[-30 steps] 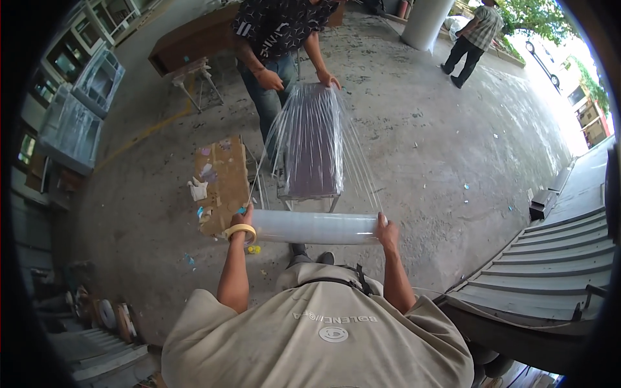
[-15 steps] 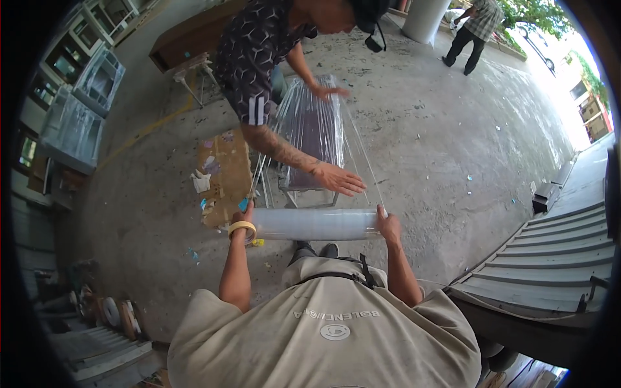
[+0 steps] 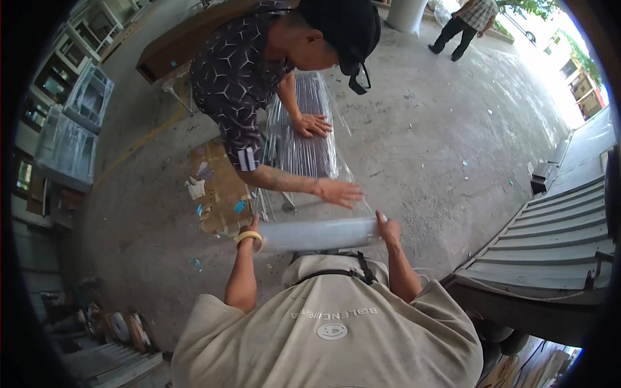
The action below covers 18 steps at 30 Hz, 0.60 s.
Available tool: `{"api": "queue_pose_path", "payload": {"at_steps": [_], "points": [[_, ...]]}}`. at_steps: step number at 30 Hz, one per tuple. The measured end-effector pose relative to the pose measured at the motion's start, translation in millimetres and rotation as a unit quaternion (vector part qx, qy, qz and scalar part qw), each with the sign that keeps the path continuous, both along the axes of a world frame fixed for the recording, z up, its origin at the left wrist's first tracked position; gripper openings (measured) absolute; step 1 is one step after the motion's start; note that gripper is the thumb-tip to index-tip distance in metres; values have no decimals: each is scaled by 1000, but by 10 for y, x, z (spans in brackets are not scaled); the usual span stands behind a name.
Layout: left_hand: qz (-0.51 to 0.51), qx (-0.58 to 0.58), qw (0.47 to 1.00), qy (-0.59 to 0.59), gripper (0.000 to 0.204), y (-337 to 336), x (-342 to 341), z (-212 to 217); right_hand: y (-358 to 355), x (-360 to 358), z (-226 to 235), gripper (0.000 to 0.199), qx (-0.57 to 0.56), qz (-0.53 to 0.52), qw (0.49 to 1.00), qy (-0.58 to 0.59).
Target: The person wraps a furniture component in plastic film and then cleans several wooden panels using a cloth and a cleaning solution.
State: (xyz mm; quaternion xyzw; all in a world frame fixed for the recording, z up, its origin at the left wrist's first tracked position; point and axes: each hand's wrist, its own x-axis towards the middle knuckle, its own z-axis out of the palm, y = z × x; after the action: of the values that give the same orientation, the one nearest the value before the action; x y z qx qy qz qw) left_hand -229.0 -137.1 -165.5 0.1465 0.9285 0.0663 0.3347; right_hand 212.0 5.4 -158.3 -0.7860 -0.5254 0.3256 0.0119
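Note:
A wide roll of clear stretch film [image 3: 317,234] lies crosswise before my waist. My left hand [image 3: 250,227] grips its left end, and my right hand [image 3: 388,229] is closed around the right end. A yellowish ring, like a tape roll [image 3: 259,242], hangs at my left wrist. From the roll, film runs forward to a long, dark, film-wrapped panel [image 3: 299,152] on a low stand. A co-worker in a dark patterned shirt leans over it from the left. One of their hands [image 3: 312,125] rests flat on the panel; the other hand [image 3: 339,193], blurred, is just beyond the roll.
A worn cardboard sheet [image 3: 223,187] with scraps lies on the concrete floor at left. Film-wrapped frames [image 3: 65,149] stand farther left, and a brown wooden piece [image 3: 174,48] behind the co-worker. Ridged metal sheeting [image 3: 543,249] borders the right. Another person [image 3: 462,29] stands far off.
The co-worker leans in farther, and their far hand has come down onto the wrapped panel. Their near hand has moved slightly toward me. My hands still hold the roll, now a bit lower in view.

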Motion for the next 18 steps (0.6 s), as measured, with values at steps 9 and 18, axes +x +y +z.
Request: {"api": "queue_pose_path", "payload": {"at_steps": [9, 18], "points": [[-7, 54, 998, 34, 98, 48, 143, 347, 40, 242, 146, 74, 44, -8, 998, 39], [-28, 36, 999, -8, 97, -167, -152, 493, -207, 116, 523, 72, 58, -64, 993, 82]]}}
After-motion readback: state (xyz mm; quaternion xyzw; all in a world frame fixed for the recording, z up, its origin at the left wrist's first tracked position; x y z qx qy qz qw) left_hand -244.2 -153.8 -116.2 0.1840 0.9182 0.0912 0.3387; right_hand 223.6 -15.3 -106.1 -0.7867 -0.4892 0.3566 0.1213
